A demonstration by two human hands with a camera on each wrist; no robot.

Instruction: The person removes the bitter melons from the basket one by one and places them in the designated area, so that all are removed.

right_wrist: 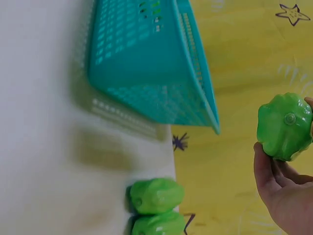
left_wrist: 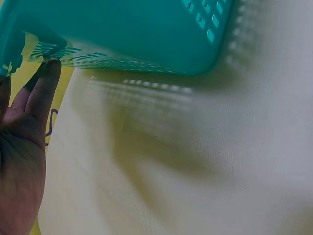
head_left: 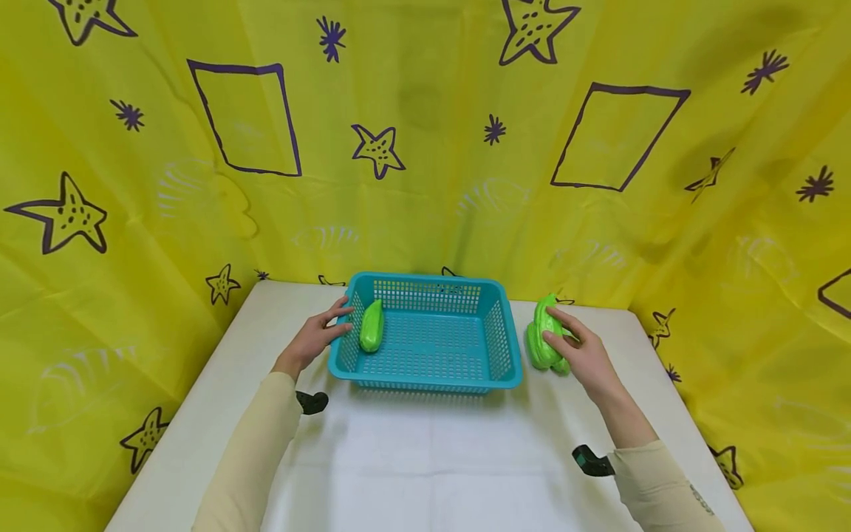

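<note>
A turquoise plastic basket (head_left: 428,384) with perforated walls stands on the white table. Inside, at its left end, lies one long, ribbed green toy vegetable (head_left: 372,326). My left hand (head_left: 312,340) touches the basket's left rim with fairly straight fingers; in the left wrist view its fingertips are against the rim from below. To the basket's right, my right hand (head_left: 588,358) pinches a like green toy vegetable (right_wrist: 284,126) between thumb and fingers, its round end mark showing. Below it, two more green toy vegetables (right_wrist: 156,196) lie side by side on the table, partly hidden in the head view.
The white table (head_left: 432,458) reaches back to a yellow curtain (head_left: 425,207) printed with dark stars and frames, which also hangs along both sides. A dark device (head_left: 312,403) sits under the left wrist, another (head_left: 592,462) under the right.
</note>
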